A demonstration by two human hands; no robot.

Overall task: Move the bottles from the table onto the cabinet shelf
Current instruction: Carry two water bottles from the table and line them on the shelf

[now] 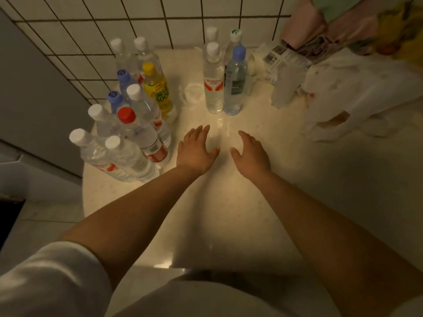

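1. The left hand and the right hand hover side by side over the pale surface, fingers spread and relaxed, grasping nothing.
2. A clear bottle with a red-and-white label stands upright just beyond the hands; it serves as landmark.
3. Touching its right side stands a blue-capped bottle; two more capped bottles stand behind the pair.
4. Left of the landmark, a yellow bottle fronts a tight cluster of clear bottles, all still on the surface.
5. Right of the landmark lie white plastic bags.
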